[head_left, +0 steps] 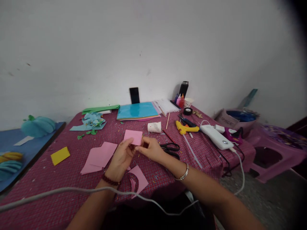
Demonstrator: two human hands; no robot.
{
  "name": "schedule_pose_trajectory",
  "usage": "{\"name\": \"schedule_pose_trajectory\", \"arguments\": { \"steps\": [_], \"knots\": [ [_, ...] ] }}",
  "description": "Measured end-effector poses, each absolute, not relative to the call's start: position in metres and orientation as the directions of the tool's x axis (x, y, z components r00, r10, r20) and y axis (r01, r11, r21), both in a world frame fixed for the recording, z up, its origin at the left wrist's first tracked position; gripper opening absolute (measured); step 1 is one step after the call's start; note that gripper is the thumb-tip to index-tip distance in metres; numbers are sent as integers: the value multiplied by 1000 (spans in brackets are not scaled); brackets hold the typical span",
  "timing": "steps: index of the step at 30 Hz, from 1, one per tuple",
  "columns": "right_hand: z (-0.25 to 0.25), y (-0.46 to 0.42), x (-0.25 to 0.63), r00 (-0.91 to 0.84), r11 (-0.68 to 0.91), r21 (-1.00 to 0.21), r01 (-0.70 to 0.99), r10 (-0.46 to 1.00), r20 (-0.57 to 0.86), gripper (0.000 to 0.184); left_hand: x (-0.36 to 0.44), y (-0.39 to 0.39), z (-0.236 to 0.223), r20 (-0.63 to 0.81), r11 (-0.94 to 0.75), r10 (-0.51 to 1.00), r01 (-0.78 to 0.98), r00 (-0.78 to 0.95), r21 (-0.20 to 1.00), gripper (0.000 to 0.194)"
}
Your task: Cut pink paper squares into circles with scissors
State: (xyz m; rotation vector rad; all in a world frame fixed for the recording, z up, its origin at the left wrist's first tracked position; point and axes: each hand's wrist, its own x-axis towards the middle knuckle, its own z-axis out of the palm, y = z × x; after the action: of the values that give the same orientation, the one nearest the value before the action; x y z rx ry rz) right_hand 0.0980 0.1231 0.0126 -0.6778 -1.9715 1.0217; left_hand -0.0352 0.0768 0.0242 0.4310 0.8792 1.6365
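A small pink piece of paper (134, 136) is held up in front of me, above the table. My left hand (123, 155) grips its lower left part, thumb on its face. At its lower right corner, the thumb and fingers of my right hand (151, 148) are pinched together on the paper's edge. More pink paper sheets (98, 158) lie in an overlapping pile left of my left hand. Below my hands rests a pink paper offcut (141, 179) with a curved cut-out. Black-handled scissors (170, 147) lie just right of my right hand, partly hidden by it.
A paper cup (154, 127) lies on its side beyond my hands. To the right are a yellow glue gun (185, 127) and a white power bank (216, 136) with cables. Blue sheets (136, 110) and a phone (134, 95) stand at the back. A white cable (96, 190) crosses over my forearm.
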Motion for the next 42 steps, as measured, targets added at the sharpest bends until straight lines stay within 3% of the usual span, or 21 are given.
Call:
{"name": "schedule_pose_trajectory", "arguments": {
  "steps": [10, 18, 24, 32, 42],
  "knots": [
    [13, 126, 97, -496, 537, -838, 94, 755, 428, 27, -31, 75, 27, -120, -146, 938, -683, -326, 715, 20],
    [13, 126, 96, -489, 538, -838, 86, 756, 435, 28, -29, 74, 22, -101, -174, 907, -584, -408, 793, 24],
    [16, 127, 98, -523, 483, -875, 28, 753, 399, 31, -28, 72, 30, -182, -117, 889, -595, -419, 795, 17],
    [18, 124, 97, -539, 376, -924, -65, 766, 349, 26, -30, 73, 34, -365, 54, 882, -704, -299, 708, 11],
    [18, 126, 97, -513, 381, -921, -85, 775, 369, 28, -27, 72, 34, -406, 101, 879, -734, -251, 672, 16]
  ]
}}
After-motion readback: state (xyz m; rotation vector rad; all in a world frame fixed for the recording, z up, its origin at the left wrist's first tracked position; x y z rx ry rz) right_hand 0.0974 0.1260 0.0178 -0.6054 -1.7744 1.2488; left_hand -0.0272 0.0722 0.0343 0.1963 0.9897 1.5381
